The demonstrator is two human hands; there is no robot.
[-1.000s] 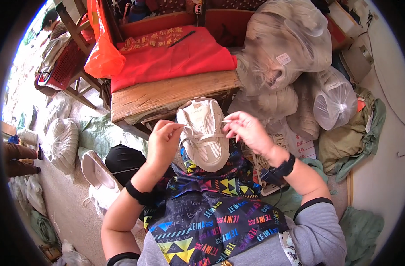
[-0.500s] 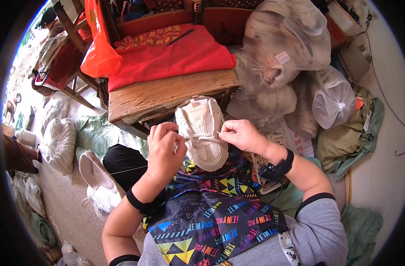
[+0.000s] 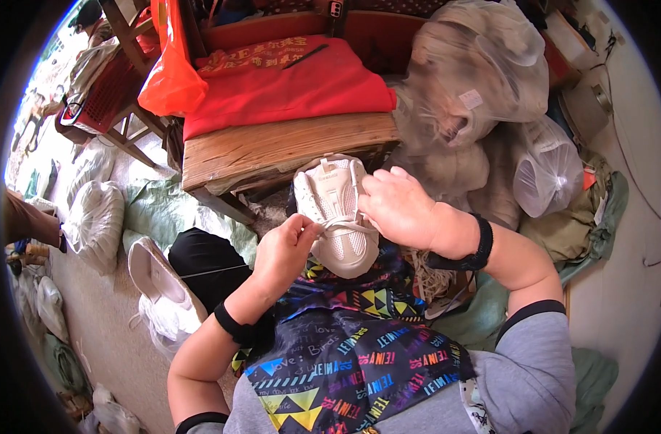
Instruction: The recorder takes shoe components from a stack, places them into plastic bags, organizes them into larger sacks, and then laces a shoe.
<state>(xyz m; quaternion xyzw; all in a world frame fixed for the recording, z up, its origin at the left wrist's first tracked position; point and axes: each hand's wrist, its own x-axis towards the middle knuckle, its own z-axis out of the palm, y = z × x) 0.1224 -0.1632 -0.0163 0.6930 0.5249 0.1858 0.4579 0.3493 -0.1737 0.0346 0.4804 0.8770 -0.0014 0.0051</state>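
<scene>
A cream sneaker [image 3: 334,249] rests on my lap against the wooden bench, its toe toward me. A pale shoelace [image 3: 342,226] crosses its front and is threaded through the lower eyelets. My left hand [image 3: 283,249] is beside the toe, thumb and forefinger pinched on the lace at that side. At the other edge of the shoe, my right hand [image 3: 403,206] has its fingers closed by the eyelets. Whatever its fingertips hold is hidden by the hand. A patterned dark apron [image 3: 359,354] covers my front.
A wooden bench [image 3: 287,141] with a folded red cloth [image 3: 294,90] stands ahead. Clear bags of shoes [image 3: 482,79] are piled at the right. Another pale shoe [image 3: 160,278] lies on a white bag at the left. Loose laces [image 3: 435,278] hang by my right knee.
My left hand has moved down and right to pinch the lace beside the shoe. The right hand has moved up slightly along the shoe's edge and turned, its back now more toward view.
</scene>
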